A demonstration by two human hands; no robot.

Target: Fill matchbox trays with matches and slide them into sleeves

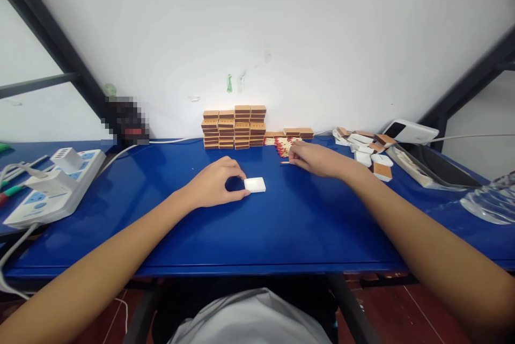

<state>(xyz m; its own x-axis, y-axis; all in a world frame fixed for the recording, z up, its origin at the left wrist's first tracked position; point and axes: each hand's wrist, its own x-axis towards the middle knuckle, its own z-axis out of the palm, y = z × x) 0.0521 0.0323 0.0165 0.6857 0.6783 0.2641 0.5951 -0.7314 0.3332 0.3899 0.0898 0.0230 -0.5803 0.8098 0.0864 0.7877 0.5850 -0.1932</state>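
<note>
A small white matchbox tray (255,185) lies on the blue tabletop, its left end pinched between the thumb and fingers of my left hand (219,183). To the right and farther back, my right hand (308,157) is closed in a pinch. A match (285,162) sticks out leftward from its fingertips; I cannot tell whether more than one is held. Just behind those fingers is a heap of red-tipped matches (284,145), partly covered by the hand. Stacked matchboxes (234,128) with brown sides stand against the wall, beyond the tray.
Loose white trays and box sleeves (364,145) are piled at the right, beside a white device (410,134) and a dark open pouch (436,167). Clear crinkled plastic (491,202) lies at the far right. A power strip (56,185) with plugs and cables sits at the left.
</note>
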